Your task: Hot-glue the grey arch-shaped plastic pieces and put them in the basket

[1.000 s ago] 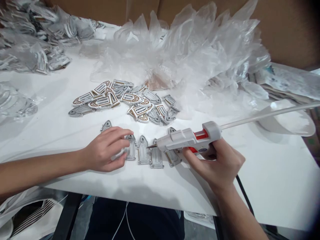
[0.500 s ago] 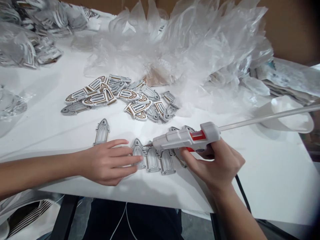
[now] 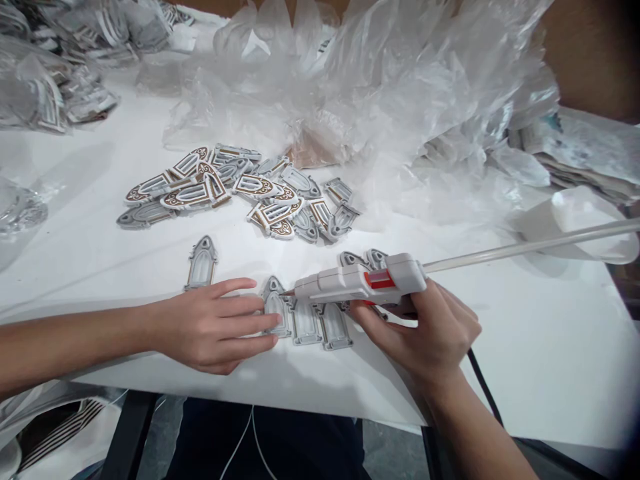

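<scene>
My right hand (image 3: pixel 420 327) is wrapped round a white and red hot glue gun (image 3: pixel 345 280), a long clear glue stick (image 3: pixel 530 247) running out of its back. The gun's nozzle points left, at the upper part of a grey arched window-shaped piece (image 3: pixel 275 305). On that piece rest the fingertips of my left hand (image 3: pixel 220 327), its fingers spread and flat. Two more such pieces, a middle one (image 3: pixel 305 323) and a right one (image 3: pixel 336 327), lie beside it in a row. Others are partly hidden behind the gun. A single arched piece (image 3: pixel 202 262) lies above my left hand.
A pile of arched pieces (image 3: pixel 260 193), some with brown scrollwork, lies mid-table. Crumpled clear plastic bags (image 3: pixel 380 100) fill the back. Bagged pieces (image 3: pixel 55 93) are at the far left, and a white plastic container (image 3: pixel 585 220) is at the right.
My right hand has moved the glue gun a little to the left, bringing its nozzle over the leftmost piece of the row. My left hand stays nearly where it was.
</scene>
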Demonstrator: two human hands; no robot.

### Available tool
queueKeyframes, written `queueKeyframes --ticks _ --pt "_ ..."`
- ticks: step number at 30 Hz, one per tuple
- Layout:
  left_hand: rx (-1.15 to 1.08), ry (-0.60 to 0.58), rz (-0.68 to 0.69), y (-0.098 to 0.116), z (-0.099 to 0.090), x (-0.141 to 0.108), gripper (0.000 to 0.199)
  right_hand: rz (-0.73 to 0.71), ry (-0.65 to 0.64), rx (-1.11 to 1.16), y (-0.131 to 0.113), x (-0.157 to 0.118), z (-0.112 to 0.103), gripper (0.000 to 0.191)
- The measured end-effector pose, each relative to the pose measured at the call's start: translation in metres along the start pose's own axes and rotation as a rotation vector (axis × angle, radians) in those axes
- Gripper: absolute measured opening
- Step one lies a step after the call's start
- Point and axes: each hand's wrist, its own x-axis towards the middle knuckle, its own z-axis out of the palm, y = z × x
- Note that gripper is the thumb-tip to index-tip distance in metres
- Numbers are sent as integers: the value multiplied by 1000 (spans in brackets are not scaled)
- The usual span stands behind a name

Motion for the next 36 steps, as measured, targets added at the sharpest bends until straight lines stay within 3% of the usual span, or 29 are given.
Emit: queueKeyframes --ticks 11,36 --pt "-6 14 5 -1 1 -1 29 -116 36 -10 2 -3 2 37" --pt "-26 29 21 -1 3 -2 30 -131 19 8 4 -5 6 29"
